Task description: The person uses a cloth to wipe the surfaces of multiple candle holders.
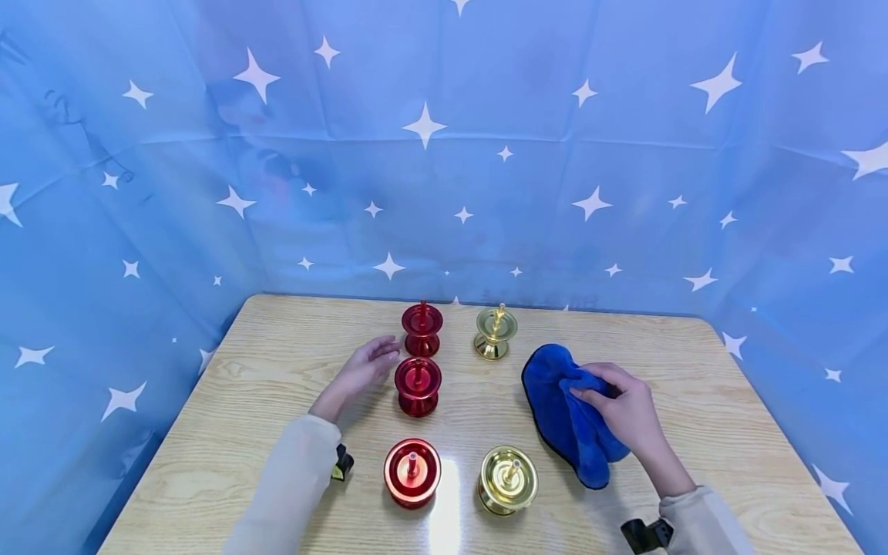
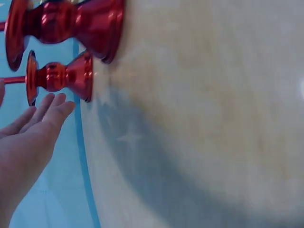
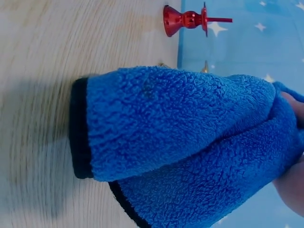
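Note:
My right hand (image 1: 627, 405) pinches a blue plush cloth (image 1: 555, 401) with dark edging between thumb and fingers. In the right wrist view the bunched cloth (image 3: 180, 123) hangs from the fingertips over the tabletop. At the left, my left hand (image 1: 366, 364) reaches with fingers extended and nothing in them. Its fingertips are close beside the back red candle holder (image 1: 422, 330) and the middle red candle holder (image 1: 418, 385). In the left wrist view the open hand (image 2: 38, 128) is right by the far red candle holder (image 2: 57, 77). All these holders stand upright.
A third red candle holder (image 1: 412, 472) stands near the front. Two gold ones stand to the right of the red row: a back gold candle holder (image 1: 494, 331) and a front gold candle holder (image 1: 508, 480). The wooden table (image 1: 277, 339) meets a blue star-patterned curtain (image 1: 486, 177).

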Demonstrator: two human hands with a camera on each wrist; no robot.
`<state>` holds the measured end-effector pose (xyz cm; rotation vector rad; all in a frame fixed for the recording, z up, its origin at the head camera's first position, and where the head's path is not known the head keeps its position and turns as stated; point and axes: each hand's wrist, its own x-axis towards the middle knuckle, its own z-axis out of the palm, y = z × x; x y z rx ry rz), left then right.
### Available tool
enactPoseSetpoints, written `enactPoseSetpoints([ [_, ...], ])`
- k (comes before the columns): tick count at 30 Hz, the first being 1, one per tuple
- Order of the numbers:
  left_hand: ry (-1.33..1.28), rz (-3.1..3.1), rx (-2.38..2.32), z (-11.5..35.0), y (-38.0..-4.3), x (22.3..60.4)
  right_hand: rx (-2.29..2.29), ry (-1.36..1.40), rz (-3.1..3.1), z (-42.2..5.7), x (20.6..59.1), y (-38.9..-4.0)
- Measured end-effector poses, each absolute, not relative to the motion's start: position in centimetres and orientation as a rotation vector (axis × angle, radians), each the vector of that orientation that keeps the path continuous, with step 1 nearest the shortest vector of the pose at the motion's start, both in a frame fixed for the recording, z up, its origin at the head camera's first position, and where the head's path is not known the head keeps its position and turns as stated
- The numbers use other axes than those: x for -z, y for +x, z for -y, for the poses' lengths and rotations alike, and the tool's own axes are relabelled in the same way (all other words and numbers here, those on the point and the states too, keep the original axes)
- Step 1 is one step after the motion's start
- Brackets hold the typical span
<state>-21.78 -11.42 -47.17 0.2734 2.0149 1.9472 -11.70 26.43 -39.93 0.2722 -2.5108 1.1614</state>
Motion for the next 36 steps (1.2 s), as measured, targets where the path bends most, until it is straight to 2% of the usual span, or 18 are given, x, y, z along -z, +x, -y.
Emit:
enactPoseSetpoints([
  [13, 0.117, -1.829, -2.053, 10.4, -24.3, 45.4, -1.188, 0.288, 2.514, -26.3, 40.4, -11.6],
  [25, -0.079, -1.821, -2.200, 10.1, -24.5, 45.4, -1.200, 0.274, 2.541, -26.2, 40.2, -11.4],
  [31, -0.112, -1.863, -2.248, 10.5, -24.2, 45.0, -1.191, 0.273, 2.545, -26.3, 40.0, -11.3],
  [36, -0.044, -1.837, -2.290, 10.6, -23.4, 42.9, -1.164, 0.248, 2.547, -26.4, 39.5, -11.2],
])
